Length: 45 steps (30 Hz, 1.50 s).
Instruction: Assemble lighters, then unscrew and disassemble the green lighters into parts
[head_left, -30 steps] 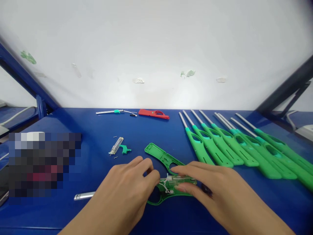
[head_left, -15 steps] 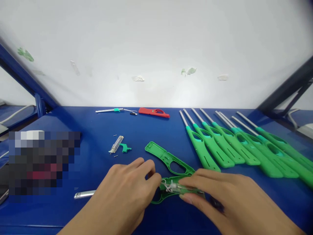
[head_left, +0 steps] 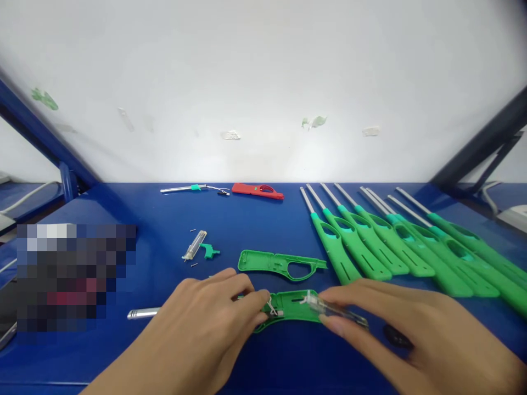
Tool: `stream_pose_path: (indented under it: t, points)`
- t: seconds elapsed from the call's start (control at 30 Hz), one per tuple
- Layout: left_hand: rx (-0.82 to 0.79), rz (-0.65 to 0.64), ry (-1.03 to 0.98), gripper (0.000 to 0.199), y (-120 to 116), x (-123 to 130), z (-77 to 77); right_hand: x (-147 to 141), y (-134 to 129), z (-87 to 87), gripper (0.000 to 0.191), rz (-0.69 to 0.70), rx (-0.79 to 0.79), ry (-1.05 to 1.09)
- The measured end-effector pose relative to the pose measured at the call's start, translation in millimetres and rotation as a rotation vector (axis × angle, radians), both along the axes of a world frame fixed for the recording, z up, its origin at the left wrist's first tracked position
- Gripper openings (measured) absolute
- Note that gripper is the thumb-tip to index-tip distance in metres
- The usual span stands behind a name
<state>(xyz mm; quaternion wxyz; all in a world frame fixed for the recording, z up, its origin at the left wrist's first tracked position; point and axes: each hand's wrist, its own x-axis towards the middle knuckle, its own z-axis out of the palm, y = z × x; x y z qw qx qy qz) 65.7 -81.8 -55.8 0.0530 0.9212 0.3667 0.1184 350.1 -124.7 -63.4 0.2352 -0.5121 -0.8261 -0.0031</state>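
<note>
My left hand is closed around the near green lighter shell half, which lies open side up. A metal tube sticks out to the left behind this hand, and a thin white wire shows at its fingertips. Between thumb and fingers, my right hand grips a clear fuel tank, tilted over the shell's right end. Just beyond both hands lies the other green shell half, apart from the near one. A dark object shows partly under my right hand.
Several green lighters lie in a row at right. Left of centre are another clear tank, a green trigger and small screws. A red shell half and a metal tube with wire lie near the wall.
My right hand has lifted the fuel tank out of the near shell and moved it right. The far shell half has separated from the near one and lies flatter across the table.
</note>
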Motion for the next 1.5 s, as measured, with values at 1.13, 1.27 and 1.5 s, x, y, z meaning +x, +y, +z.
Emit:
stream_pose_path:
  t: [1.13, 1.27, 1.5]
  points:
    - [0.011, 0.188, -0.045, 0.030, 30, -49, 22.5, -36, 16, -10.9, 0.025, 0.085, -0.058, 0.091]
    - [-0.002, 0.327, 0.123, 0.027, 43, -66, 14.3, -43, 16, -11.2, 0.020, 0.072, -0.095, 0.158]
    - [-0.006, 0.162, -0.001, 0.033, 15, -43, 23.8, -46, 15, -10.7, 0.015, 0.077, -0.203, 0.209]
